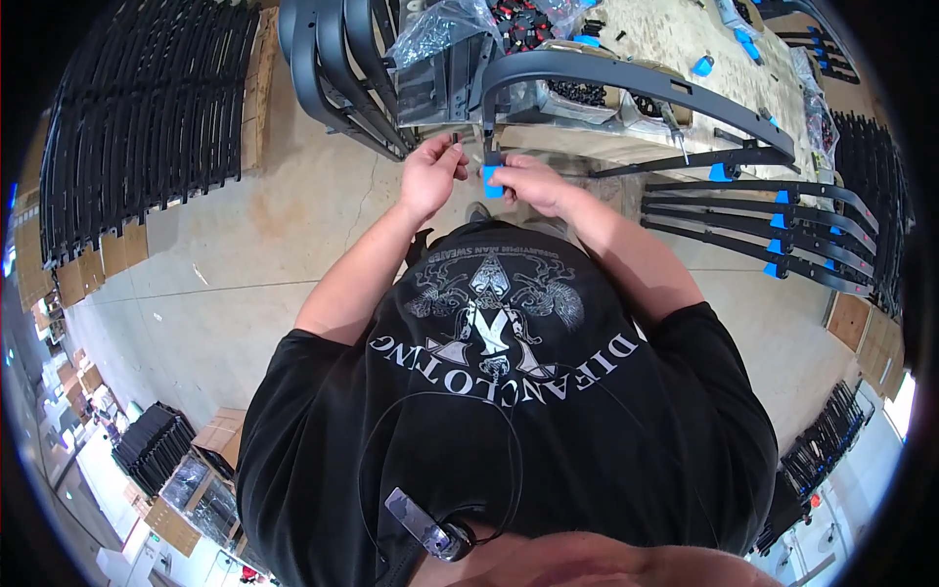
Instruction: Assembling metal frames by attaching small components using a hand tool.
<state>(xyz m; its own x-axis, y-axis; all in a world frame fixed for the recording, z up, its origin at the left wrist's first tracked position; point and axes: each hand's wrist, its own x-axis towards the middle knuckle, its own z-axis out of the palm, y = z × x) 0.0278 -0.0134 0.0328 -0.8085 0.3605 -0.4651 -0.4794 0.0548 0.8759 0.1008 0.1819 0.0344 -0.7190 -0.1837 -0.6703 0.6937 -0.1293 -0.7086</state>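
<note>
Head view, looking down over the person's black printed T-shirt (509,391) to both hands raised at the near edge of a workbench (675,44). The left hand (427,174) is closed to a narrow pinch, its fingertips (456,147) holding a small dark part too small to identify. The right hand (528,184) is closed around a small blue cap (492,181) fitted at the lower end of a long curved black metal bar (626,83), which arches from just above the hands up and to the right across the bench. The two hands lie just beside each other, the blue cap between them. On the bench behind the bar: clear bags of small hardware (440,34) and loose blue caps (702,67). To the right, a row of finished curved black bars with blue caps (773,230) leans beside the bench. To the left, a stack of black ribbed panels (147,108) rests on cardboard over the concrete floor (245,284)
</note>
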